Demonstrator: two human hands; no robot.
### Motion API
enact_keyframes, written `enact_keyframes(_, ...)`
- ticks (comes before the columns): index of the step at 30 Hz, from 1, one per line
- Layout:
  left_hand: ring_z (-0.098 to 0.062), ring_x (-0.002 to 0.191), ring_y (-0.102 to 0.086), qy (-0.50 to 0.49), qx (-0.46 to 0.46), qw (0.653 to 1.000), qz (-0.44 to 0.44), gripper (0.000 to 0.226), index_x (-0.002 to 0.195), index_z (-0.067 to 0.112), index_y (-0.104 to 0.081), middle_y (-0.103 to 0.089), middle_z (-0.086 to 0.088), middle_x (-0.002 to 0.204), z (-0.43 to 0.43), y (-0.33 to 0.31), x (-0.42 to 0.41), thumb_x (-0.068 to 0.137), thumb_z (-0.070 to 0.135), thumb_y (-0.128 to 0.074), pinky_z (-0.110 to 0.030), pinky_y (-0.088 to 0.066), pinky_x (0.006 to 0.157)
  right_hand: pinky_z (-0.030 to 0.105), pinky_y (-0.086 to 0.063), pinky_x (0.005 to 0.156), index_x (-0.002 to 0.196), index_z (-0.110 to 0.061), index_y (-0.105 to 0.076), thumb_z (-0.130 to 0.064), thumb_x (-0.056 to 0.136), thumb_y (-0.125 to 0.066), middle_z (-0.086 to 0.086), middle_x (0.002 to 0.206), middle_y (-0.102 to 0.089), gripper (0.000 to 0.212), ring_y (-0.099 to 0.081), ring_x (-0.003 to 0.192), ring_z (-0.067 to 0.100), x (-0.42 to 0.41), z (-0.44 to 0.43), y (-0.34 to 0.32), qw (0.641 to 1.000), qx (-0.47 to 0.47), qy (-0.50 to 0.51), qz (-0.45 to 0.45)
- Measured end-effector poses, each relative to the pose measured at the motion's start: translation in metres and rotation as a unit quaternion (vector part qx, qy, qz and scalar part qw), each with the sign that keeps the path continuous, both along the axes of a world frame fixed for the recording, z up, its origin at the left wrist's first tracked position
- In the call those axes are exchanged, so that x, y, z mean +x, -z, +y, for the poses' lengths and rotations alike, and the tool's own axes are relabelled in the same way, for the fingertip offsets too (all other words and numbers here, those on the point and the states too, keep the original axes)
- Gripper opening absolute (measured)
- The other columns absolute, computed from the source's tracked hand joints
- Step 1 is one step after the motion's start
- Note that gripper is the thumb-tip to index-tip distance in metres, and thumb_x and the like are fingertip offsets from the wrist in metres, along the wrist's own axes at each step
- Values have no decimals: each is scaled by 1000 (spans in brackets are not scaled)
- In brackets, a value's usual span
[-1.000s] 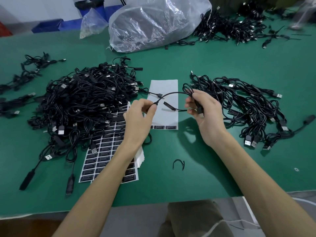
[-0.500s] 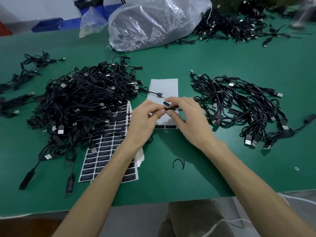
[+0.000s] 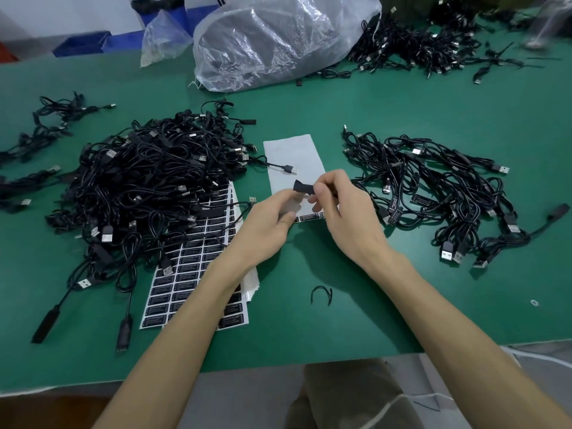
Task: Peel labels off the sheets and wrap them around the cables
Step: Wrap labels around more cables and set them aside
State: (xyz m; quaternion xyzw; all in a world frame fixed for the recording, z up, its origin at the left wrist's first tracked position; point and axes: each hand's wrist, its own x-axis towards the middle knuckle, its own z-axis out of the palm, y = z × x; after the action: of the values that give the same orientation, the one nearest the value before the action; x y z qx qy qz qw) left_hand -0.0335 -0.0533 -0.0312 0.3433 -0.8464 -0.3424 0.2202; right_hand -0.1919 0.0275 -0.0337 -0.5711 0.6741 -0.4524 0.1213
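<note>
Since half a second ago, the two hands have moved a little apart, and the label (image 3: 303, 187) now sticks out as a small black flap. My view is from the head camera. The right hand (image 3: 349, 218) pinches the label between its thumb and first finger, just above the almost bare sheet (image 3: 291, 156). The left hand (image 3: 269, 224) is just beside it, a bit lower. Its fingers are curled in and blurry, so I cannot tell if they pinch anything. A thin cable (image 3: 246, 205) runs from the big pile (image 3: 148, 181) toward the left hand. The full sheet of labels (image 3: 192, 274) lies under the left arm, partly under the big pile. A smaller pile (image 3: 433, 187) of cables sits to the right on the green table (image 3: 402, 113).
</note>
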Motion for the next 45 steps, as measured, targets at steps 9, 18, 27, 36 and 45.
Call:
enact_keyframes(9,-17,141,-44,-10,-58,996,-74,43,142,6,-60,-50,-4,151,-5,1,3,100,18,-66,-12,-21,110,48,-54,82,103,-25,-51,-36,110,-42,-14,90,-71,16,-68,87,18,-2,-4,3,999,43,11,5)
enact_keyframes(18,-12,125,-59,-58,-57,996,-29,34,126,21,-72,-67,8,134,-6,5,6,93,29,-76,-44,-41,114,13,-42,67,101,-30,-49,-38,109,-42,-15,93,-72,13,-65,83,-2,-3,-5,6,999,8,-23,-34)
enact_keyframes(27,-13,80,-61,-106,-79,990,40,18,96,9,-73,-70,1,86,-2,1,3,103,23,-63,-21,-45,72,42,-54,74,96,-40,-41,-54,102,-34,-5,83,-77,17,-70,70,8,4,0,0,1000,8,-20,-13)
enact_keyframes(36,-8,95,-67,-87,-34,991,93,19,103,14,-76,-74,6,99,-4,0,3,104,26,-61,-27,-53,89,41,-62,82,100,-18,-55,-31,108,-51,-9,96,-77,16,-74,93,0,1,0,3,993,-40,-37,-100)
enact_keyframes(45,0,104,-64,-49,-70,992,90,16,111,22,-78,-71,10,108,-3,0,4,99,19,-69,-18,-47,96,43,-60,78,100,-17,-55,-28,109,-52,-8,90,-77,15,-76,84,13,1,2,-2,994,-24,-42,-94)
